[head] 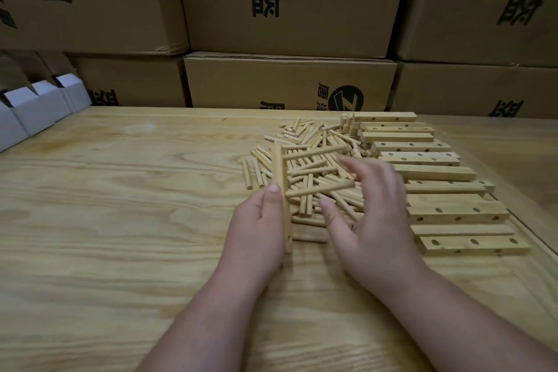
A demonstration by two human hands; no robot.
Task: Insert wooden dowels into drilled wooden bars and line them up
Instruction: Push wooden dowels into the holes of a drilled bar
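Observation:
My left hand (256, 226) grips a drilled wooden bar (279, 169) that stands nearly on end, with two dowels (317, 151) sticking out of it to the right. My right hand (371, 214) hovers with spread fingers over the loose pile of dowels (308, 166), fingertips at or just above them; it holds nothing that I can see. A row of drilled bars (437, 172) lies to the right of the pile, running from the far edge toward me.
The wooden table (120, 220) carries everything. Stacked cardboard boxes (290, 81) form a wall behind the table. Several small white cartons (39, 106) stand at the far left edge.

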